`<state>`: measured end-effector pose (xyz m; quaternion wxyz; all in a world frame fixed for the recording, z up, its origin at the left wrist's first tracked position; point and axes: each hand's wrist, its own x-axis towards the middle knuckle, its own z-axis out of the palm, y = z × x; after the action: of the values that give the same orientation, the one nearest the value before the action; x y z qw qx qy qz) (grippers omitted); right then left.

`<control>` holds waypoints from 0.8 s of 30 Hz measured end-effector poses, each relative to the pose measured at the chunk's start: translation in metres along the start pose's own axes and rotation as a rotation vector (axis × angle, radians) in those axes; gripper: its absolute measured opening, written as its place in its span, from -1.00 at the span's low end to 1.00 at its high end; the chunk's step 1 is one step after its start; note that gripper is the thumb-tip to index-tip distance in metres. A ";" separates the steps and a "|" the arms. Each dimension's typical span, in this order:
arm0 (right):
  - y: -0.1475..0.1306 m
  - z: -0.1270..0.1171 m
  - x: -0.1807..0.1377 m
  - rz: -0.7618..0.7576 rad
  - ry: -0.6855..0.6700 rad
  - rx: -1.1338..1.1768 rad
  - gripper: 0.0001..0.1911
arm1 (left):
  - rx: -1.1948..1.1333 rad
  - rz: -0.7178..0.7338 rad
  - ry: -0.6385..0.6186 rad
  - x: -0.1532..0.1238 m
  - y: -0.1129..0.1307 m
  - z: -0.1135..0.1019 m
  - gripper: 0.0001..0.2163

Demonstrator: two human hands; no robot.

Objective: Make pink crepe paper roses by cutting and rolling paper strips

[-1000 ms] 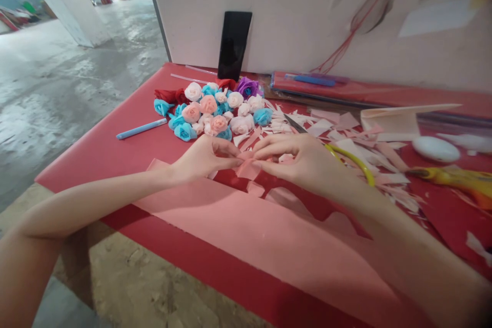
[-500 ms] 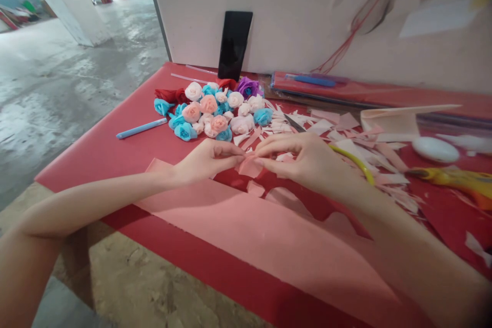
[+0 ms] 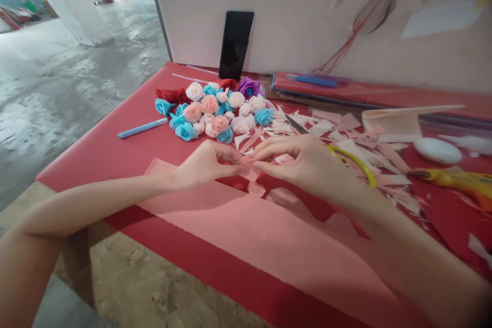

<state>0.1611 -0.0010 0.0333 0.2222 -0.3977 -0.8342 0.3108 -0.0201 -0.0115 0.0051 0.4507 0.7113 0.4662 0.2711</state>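
Between the fingertips of both hands is a small pink paper petal (image 3: 250, 173). My left hand (image 3: 209, 164) pinches its left side between thumb and fingers. On the right side, my right hand (image 3: 295, 159) grips it the same way, its fingers partly covering the paper. Just below lies a loose pink paper piece (image 3: 256, 189), close to the cut edge of a large pink paper sheet (image 3: 230, 220). Several paper roses (image 3: 209, 104) in pink, white, blue, red and purple sit grouped behind my hands.
Scissors with yellow handles (image 3: 355, 161) lie under my right wrist among paper scraps (image 3: 346, 136). A light blue pen (image 3: 142, 128) rests at left. A phone (image 3: 236, 43) leans on the white panel. At right are a yellow tool (image 3: 442, 177) and a white oval object (image 3: 438, 150).
My left thumb has shifted inward over the petal, and less of the petal shows between my fingers. Both hands stay in nearly the same place.
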 end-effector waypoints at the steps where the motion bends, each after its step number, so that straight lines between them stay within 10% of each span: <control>1: 0.001 -0.001 0.000 0.012 -0.001 0.006 -0.87 | -0.004 0.005 0.008 0.000 0.000 0.000 -0.92; 12: -0.001 -0.002 0.000 0.154 -0.019 -0.026 -0.90 | 0.111 0.054 0.034 -0.001 0.001 0.000 -0.93; 24: 0.007 0.010 0.007 0.351 0.022 0.094 -0.87 | 0.792 0.259 -0.199 -0.017 -0.011 -0.020 -0.89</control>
<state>0.1545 0.0043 0.0224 0.1919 -0.5298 -0.7339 0.3794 -0.0474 -0.0172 0.0046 0.1475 0.9048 0.3955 0.0556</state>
